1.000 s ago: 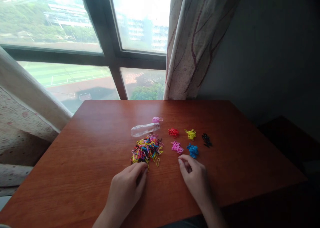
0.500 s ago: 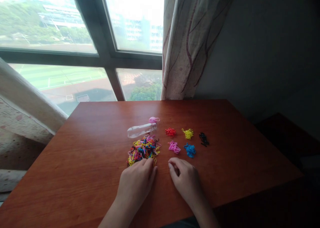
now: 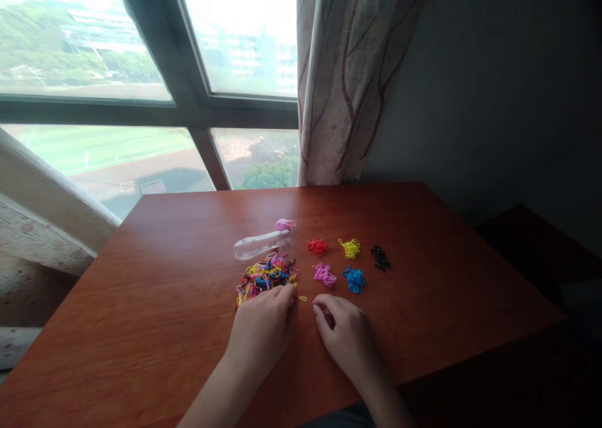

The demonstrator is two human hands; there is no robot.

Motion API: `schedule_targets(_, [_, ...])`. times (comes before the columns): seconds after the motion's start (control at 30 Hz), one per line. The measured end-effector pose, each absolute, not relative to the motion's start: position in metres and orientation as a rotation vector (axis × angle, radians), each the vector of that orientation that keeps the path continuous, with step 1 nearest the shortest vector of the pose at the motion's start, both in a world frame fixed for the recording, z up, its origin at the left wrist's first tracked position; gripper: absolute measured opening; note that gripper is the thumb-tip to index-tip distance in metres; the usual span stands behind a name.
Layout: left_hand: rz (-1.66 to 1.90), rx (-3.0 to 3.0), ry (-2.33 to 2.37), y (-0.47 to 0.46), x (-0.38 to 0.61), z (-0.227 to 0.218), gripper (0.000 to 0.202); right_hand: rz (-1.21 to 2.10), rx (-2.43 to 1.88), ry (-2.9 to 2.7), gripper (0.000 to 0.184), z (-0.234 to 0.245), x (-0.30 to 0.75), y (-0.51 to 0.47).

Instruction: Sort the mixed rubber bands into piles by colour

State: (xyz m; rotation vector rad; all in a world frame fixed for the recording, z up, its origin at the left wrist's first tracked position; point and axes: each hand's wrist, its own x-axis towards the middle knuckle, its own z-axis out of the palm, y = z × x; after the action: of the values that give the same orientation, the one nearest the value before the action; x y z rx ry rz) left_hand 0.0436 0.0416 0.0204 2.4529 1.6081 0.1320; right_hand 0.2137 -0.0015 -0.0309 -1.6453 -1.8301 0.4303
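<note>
My left hand [image 3: 264, 321] is closed at the near right edge of a mixed pile of small coloured rubber bands [image 3: 263, 273], covering part of it. From its pinched fingertips a yellow rubber band [image 3: 302, 298] sticks out to the right. Just across a small gap, my right hand [image 3: 345, 328] rests on the table with fingers curled and thumb against the index finger; nothing shows in it. Beyond it lie sorted heaps of bands: red [image 3: 316, 246], yellow [image 3: 349, 248], pink [image 3: 323, 274], blue [image 3: 353, 279] and black [image 3: 380, 258].
Behind the mixed pile lies a clear plastic bottle-shaped container [image 3: 261, 245] on its side, with a pink looped piece [image 3: 285, 224] by its end. The brown wooden table [image 3: 141, 328] reaches to a window [image 3: 197, 111] and a patterned curtain [image 3: 336, 89].
My left hand has shifted slightly up and inward at the pile, and the yellow band now shows beyond its fingertips. My right hand has barely moved. The whole view has shifted slightly.
</note>
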Motion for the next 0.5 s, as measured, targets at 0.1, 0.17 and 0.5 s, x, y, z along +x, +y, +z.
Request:
schedule_targets(0.1, [0.167,2.471,1.510,0.065,0.069,0.038,0.022,0.433,-1.657,-1.837,0.015,-0.031,0.214,-0.001])
schedule_targets(0.17, [0.171,2.496,1.447,0.085,0.091,0.046,0.020,0.427,-1.665,-1.835,0.015,-0.033,0.214,-0.001])
schedule_targets(0.5, [0.173,2.544,1.296,0.145,0.173,0.040,0.021,0.422,-1.601,-1.800,0.017,-0.037,0.215,0.000])
